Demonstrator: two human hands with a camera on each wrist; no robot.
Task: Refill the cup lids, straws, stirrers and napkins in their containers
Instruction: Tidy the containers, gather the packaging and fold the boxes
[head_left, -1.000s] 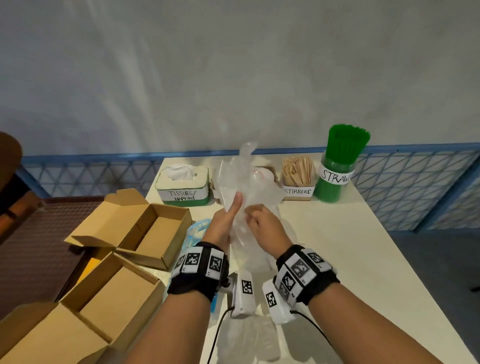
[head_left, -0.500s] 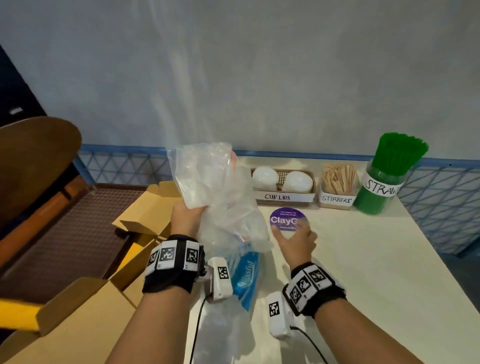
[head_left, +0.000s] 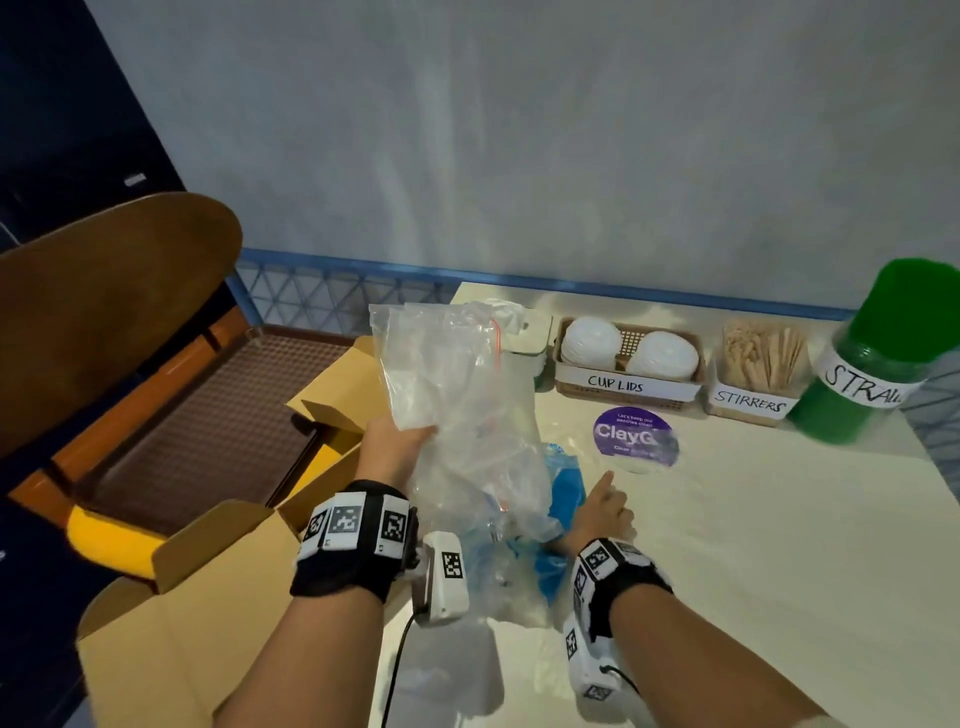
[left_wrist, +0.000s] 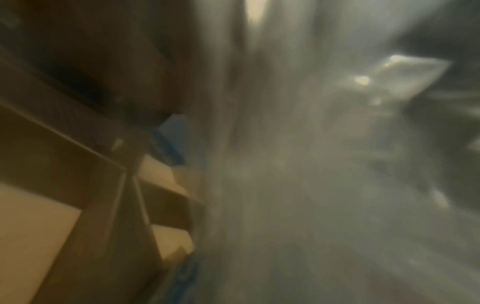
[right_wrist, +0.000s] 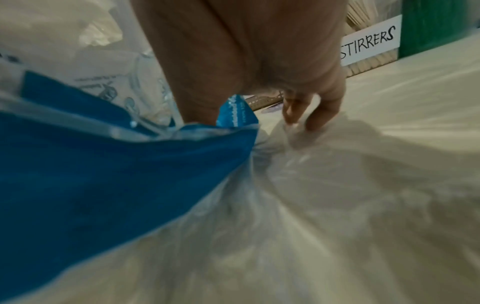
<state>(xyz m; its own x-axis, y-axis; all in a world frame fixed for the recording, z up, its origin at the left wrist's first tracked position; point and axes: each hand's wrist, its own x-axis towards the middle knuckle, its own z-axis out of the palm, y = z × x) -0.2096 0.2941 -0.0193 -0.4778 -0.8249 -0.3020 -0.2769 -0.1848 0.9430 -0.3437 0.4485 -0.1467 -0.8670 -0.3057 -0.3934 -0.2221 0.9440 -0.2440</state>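
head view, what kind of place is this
Probably an office pantry or cafe self-serve counter: hand-labelled containers of cup lids, stirrers and straws line the table's back edge, beside a purple sticker apparently about keeping pantries clean.

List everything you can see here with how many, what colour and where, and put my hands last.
clear plastic bag: one, transparent, held up over the table's left edge
blue packet: one, blue, on the table under the bag
cup lids basket: one, tan, two white lid stacks, table rear
stirrers box: one, wooden sticks, right of the lids
straws jar: one, green, far right
tissue box: one, white and green, behind the bag
purple sticker: one, on the table
cardboard boxes: at least two, brown, open, left
chair: one, brown, far left
table: one, cream
left hand: grips the bag
right hand: near the blue packet; fingers loosely curled
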